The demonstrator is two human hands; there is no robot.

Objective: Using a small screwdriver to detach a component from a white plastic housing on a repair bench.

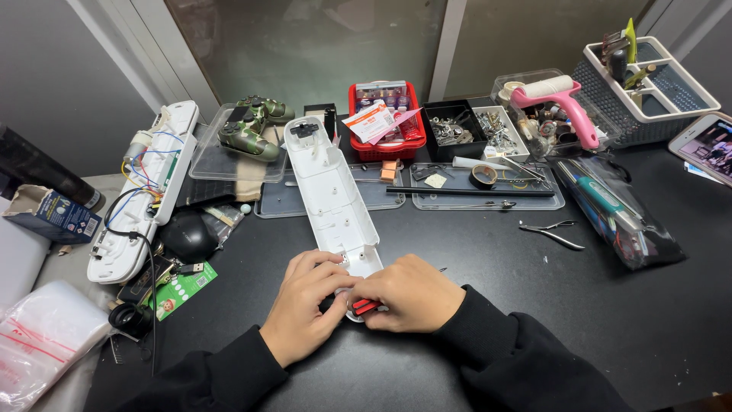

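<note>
Both hands meet at the near end of a long white plastic casing [333,194] that lies open on the dark surface [488,305], running away from the person toward the trays at the back. The left hand [307,305] curls over the casing's near corner, its grip pressed against the plastic to steady it, while the right hand [415,294] has its grip pinching a small red-handled tool [364,306], held low and nearly flat; the tip is hidden under the fingers, so I cannot tell what it bears on. To my eye the work is at a small fastening or catch at that end, and it would go best with the left hand holding the casing firmly down so it cannot skate on the smooth top, the tool kept square to whatever it engages, and pressure kept gentle, since thin white plastic like this looks apt to crack or scar if levered. Any loose small part would be hard to find on the dark top, so a spot in the clear tray [488,194] seems wise. A second casing with exposed wires [145,191] lies well apart to the left, and small pliers [553,233] rest off to the right, within reach.
</note>
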